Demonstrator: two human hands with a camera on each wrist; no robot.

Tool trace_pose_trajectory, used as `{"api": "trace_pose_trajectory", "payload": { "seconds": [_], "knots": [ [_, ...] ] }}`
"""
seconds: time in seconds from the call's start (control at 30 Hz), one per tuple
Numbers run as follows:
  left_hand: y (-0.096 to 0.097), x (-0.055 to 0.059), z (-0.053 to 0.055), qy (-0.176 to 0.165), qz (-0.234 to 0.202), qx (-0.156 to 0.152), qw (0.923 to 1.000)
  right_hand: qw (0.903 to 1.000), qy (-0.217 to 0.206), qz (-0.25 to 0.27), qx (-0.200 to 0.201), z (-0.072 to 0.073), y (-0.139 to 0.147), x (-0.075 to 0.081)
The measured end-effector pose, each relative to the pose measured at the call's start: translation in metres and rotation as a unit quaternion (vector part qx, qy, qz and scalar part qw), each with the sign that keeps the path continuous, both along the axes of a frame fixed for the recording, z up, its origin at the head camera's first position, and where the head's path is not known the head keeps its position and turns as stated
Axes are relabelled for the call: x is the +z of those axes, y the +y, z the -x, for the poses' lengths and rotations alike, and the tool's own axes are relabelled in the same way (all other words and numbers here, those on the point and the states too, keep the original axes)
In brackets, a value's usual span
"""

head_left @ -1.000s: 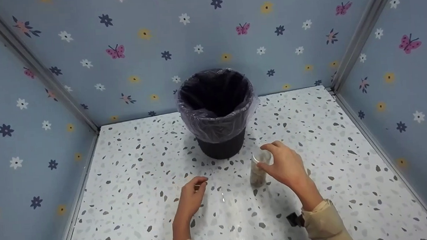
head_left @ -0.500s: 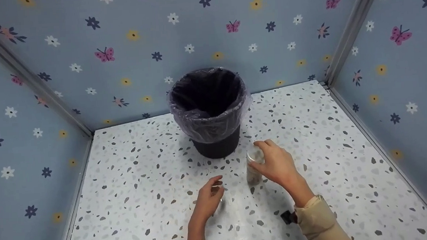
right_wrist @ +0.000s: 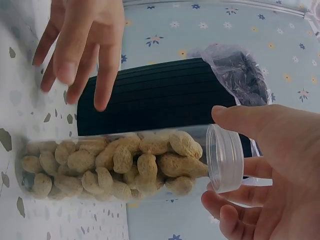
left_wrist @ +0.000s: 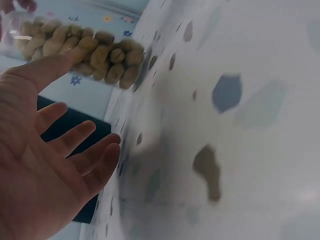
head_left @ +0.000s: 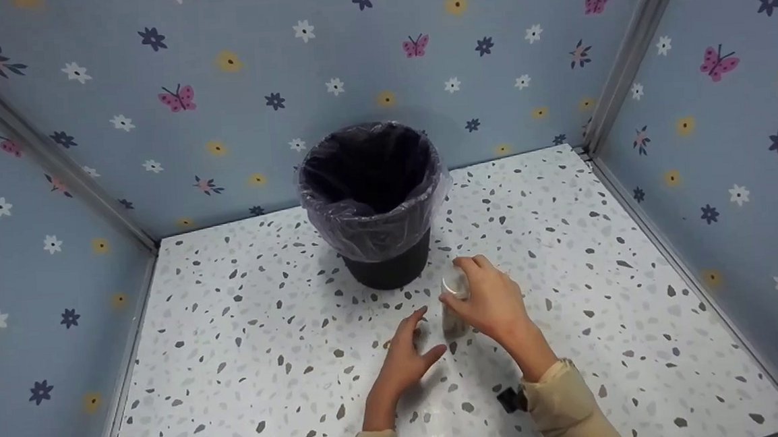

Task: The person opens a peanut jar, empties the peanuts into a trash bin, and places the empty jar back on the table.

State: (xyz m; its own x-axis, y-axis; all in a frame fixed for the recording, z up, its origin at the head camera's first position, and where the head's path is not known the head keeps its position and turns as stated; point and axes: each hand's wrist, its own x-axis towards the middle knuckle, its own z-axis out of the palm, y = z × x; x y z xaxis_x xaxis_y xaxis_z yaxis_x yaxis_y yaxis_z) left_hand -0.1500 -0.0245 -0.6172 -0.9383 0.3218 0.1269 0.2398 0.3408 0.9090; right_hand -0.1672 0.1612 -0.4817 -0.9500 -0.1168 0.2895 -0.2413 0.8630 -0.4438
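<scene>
A clear jar of unshelled peanuts (right_wrist: 125,165) stands upright on the speckled tabletop, also seen in the left wrist view as a peanut-filled jar (left_wrist: 95,55). From above, my right hand (head_left: 492,307) holds its clear lid (right_wrist: 225,159), thumb on one side and curled fingers on the other. To the left of the jar (head_left: 454,326), my left hand (head_left: 404,363) is spread with thumb and fingers apart. Nothing lies in that left palm (left_wrist: 45,175); the head view cannot show whether it touches the jar.
A dark ribbed bin (head_left: 389,272) with a translucent liner (head_left: 380,236) stands just behind the jar, near the back wall. Blue flowered walls (head_left: 325,60) enclose the back and both sides of the white speckled surface (head_left: 249,362).
My left hand has moved right and forward towards the jar, its fingers spreading apart. My right hand stays at the jar's top. The head view has shifted slightly to the right.
</scene>
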Motion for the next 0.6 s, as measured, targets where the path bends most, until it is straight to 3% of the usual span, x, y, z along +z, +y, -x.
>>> {"api": "trace_pose_trajectory", "payload": {
  "seconds": [0.13,0.3,0.6],
  "knots": [
    [0.018,-0.003,0.002,0.026,-0.012,-0.006,0.9996,0.9999,0.005,-0.004,-0.014,-0.001,-0.004,-0.003],
    [0.036,-0.003,0.006,0.033,-0.036,0.001,0.9988,0.9997,0.002,0.001,-0.025,-0.001,-0.007,-0.003],
    [0.045,-0.008,0.012,0.036,-0.103,0.033,0.9934,0.9998,0.001,0.018,-0.010,0.002,-0.011,-0.001]
  ]
}}
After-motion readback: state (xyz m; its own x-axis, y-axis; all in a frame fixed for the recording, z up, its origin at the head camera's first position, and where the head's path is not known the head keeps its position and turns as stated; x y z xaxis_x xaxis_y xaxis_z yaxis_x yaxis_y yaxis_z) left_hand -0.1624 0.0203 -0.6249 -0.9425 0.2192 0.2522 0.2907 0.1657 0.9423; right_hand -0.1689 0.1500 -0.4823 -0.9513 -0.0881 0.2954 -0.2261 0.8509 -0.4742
